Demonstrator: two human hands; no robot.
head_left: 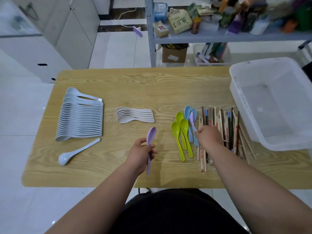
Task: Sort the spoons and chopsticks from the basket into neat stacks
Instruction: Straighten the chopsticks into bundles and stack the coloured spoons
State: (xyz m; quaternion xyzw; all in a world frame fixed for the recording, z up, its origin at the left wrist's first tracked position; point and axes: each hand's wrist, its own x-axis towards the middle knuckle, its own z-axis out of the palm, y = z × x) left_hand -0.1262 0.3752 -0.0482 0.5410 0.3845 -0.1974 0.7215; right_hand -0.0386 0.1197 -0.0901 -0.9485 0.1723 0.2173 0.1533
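Note:
My left hand (143, 152) grips a purple spoon (150, 134) by its handle, bowl pointing away, above the table's near middle. My right hand (208, 135) pinches the handle of a second purple spoon (192, 119), which lies over two blue spoons (187, 112). Three green spoons (181, 130) lie just left of them. A loose spread of chopsticks (227, 129) lies under and right of my right hand. A long row of nested pale blue-white spoons (81, 119) sits at the left, with one single spoon (76, 152) in front. A short cream spoon stack (133, 114) lies mid-table.
A translucent plastic basket (236, 92) stands at the table's right edge, with nothing visible inside. Behind the wooden table (152, 85) is a metal shelf (219, 37) crowded with boxes and bottles. White cabinets stand at the far left.

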